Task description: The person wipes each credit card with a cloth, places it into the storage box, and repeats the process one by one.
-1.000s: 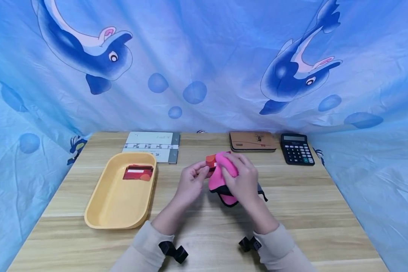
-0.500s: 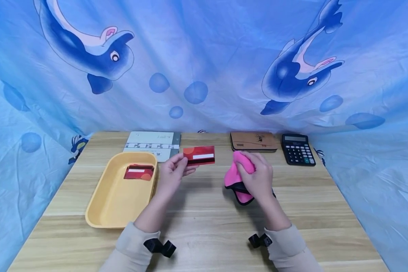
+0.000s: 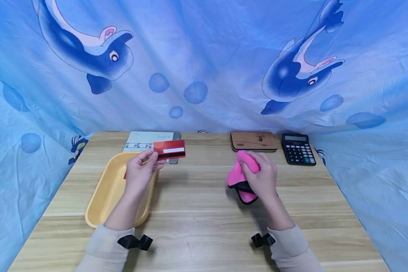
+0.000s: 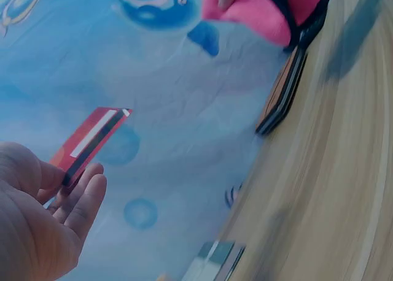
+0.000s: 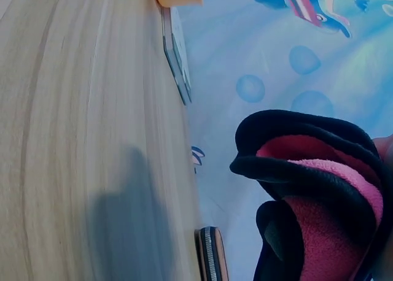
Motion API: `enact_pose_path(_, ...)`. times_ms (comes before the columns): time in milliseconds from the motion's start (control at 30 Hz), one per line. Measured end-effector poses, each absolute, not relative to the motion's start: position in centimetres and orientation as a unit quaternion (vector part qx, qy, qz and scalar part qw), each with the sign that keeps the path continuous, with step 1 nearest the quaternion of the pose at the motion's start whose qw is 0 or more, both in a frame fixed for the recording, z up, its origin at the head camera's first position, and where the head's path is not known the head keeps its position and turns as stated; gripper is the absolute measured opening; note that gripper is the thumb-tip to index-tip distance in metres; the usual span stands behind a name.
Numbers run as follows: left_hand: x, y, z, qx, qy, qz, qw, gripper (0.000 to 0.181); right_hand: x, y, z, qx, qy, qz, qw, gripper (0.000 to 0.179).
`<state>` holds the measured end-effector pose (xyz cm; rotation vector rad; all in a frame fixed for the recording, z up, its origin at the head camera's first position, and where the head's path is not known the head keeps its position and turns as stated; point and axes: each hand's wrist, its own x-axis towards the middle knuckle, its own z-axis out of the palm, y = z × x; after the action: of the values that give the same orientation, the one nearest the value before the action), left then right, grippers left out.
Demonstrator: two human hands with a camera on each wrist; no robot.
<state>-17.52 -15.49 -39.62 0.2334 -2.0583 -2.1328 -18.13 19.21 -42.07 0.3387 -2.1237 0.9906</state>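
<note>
Between thumb and fingers my left hand (image 3: 140, 170) pinches a red bank card (image 3: 170, 149) by its left end, its dark stripe and white strip facing up. The hand and card are over the right side of a yellow tray (image 3: 92, 206). A bit of red (image 3: 124, 175) from the cards in the tray shows beside the wrist; my hand hides the others. On the right, my right hand (image 3: 263, 175) grips a bunched pink cloth (image 3: 236, 176) with black edging, held above the table. In the right wrist view the cloth (image 5: 319, 232) shows its folds.
Behind the tray lies a pale grey-green notebook (image 3: 136, 138), partly covered by the card in the head view. A brown zip wallet (image 3: 253, 141) and a black calculator (image 3: 298, 149) lie along the back right. A blue dolphin curtain (image 3: 204, 56) hangs behind the wooden table (image 3: 204, 226).
My left hand has drawn the card away from the pink cloth and carried it left to the tray. My right hand has shifted slightly right with the cloth.
</note>
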Motion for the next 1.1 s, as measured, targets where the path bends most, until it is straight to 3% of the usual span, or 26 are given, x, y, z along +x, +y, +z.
enact_pose_path(433, -17.7, -22.8, -42.3, 0.126, -0.661, -0.731, 0.117, 0.043, -18.0, 20.0, -42.4, 0.115, -0.838, 0.39, 0.363, 0.035)
enact_pose_path(667, -17.2, -26.1, -43.5, 0.146, -0.69, -0.705, 0.079, 0.048, -18.1, 20.2, -42.5, 0.116, -0.839, 0.389, 0.361, 0.035)
enact_pose_path(1100, -17.6, -26.8, -45.0, 0.148, -0.799, -0.582, -0.011, 0.043, -17.8, 20.1, -42.5, 0.116, -0.839, 0.389, 0.361, 0.035)
